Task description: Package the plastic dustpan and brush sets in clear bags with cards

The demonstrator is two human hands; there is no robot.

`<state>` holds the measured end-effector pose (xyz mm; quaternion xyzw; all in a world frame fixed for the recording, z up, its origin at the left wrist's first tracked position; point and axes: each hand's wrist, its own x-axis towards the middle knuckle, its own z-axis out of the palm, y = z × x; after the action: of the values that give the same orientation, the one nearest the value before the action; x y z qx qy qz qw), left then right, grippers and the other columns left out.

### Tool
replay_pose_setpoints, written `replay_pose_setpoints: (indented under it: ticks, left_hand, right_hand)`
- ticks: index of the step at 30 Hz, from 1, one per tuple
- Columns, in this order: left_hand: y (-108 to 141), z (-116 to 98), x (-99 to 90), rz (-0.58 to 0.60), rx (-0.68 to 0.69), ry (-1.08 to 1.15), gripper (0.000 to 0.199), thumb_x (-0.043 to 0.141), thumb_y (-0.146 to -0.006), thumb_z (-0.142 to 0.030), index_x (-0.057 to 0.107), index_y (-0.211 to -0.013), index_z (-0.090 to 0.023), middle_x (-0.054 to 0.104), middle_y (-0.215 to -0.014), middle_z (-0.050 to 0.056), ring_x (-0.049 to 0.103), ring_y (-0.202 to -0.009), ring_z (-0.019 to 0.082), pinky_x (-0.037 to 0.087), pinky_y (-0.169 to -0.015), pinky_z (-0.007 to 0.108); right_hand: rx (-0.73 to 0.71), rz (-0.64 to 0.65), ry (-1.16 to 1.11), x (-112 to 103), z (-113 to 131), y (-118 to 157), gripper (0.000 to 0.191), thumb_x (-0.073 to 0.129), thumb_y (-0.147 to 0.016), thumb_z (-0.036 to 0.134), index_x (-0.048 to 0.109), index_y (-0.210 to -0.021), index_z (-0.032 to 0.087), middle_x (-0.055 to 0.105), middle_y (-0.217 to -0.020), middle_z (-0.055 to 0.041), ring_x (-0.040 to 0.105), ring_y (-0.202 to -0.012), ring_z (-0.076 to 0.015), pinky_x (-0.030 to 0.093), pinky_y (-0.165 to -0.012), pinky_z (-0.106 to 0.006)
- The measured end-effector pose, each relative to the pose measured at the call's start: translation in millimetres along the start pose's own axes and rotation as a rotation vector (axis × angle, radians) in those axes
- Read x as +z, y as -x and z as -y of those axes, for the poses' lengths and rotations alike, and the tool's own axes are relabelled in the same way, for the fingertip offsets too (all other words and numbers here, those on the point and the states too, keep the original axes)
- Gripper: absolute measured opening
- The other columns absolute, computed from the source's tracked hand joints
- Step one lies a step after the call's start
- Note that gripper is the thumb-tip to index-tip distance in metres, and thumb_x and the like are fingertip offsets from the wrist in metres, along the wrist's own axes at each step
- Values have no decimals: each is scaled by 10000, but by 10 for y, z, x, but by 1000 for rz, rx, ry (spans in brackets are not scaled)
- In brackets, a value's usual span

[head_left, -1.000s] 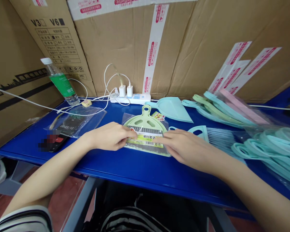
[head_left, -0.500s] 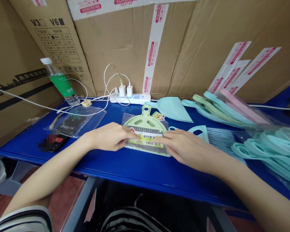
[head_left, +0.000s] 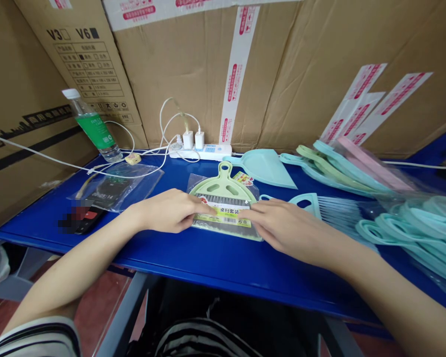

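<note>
A light green dustpan and brush set (head_left: 225,186) in a clear bag lies flat on the blue table, its handle pointing away from me. Across its grey bristles runs a white and yellow label (head_left: 228,210). My left hand (head_left: 173,210) is closed at the set's left edge, its index finger reaching onto the label. From the right edge, my right hand (head_left: 286,225) lays its index finger on the label's other side, the remaining fingers curled. The undersides of both hands are hidden. Just beyond my right hand lies a light blue brush (head_left: 330,210).
Behind the set is a light blue dustpan (head_left: 265,166). Several more dustpans (head_left: 412,233) are piled at the right. A power strip (head_left: 217,150) with white cables, a water bottle (head_left: 94,129) and a phone (head_left: 85,218) are farther left. Cardboard boxes (head_left: 193,64) wall the back.
</note>
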<state>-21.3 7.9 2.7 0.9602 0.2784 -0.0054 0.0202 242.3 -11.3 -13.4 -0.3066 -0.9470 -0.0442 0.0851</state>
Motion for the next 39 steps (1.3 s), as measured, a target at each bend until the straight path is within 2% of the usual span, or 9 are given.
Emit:
replay_pose_setpoints:
  ticks: [6,17,39]
  left_hand:
    - [4,8,20,11,-5,-14,545,479,-792,-51,615,-1282,-248,754,-1046,37,713,-769,180,496,-631,258]
    - [31,40,74,-26,-9,42,547,486,-816,-58,583,-1312,-268,751,-1014,41,719,-802,181,532,-694,266]
    - [18,26,66,13,-20,-34,552,484,-826,-62,560,-1336,-258,749,-972,39,712,-771,178,514,-663,258]
  right_hand:
    - [4,8,8,-3,5,2,292,462,-868,29,689,-960,189,712,-811,-50,652,-724,-193,496,-701,-316]
    - [15,10,-2,-1,20,10,292,450,-876,30,691,-931,186,698,-782,-49,643,-701,-195,493,-683,-318]
    - [23,15,9,22,11,24,295,435,-894,52,681,-991,183,720,-850,-63,656,-751,-198,485,-691,-316]
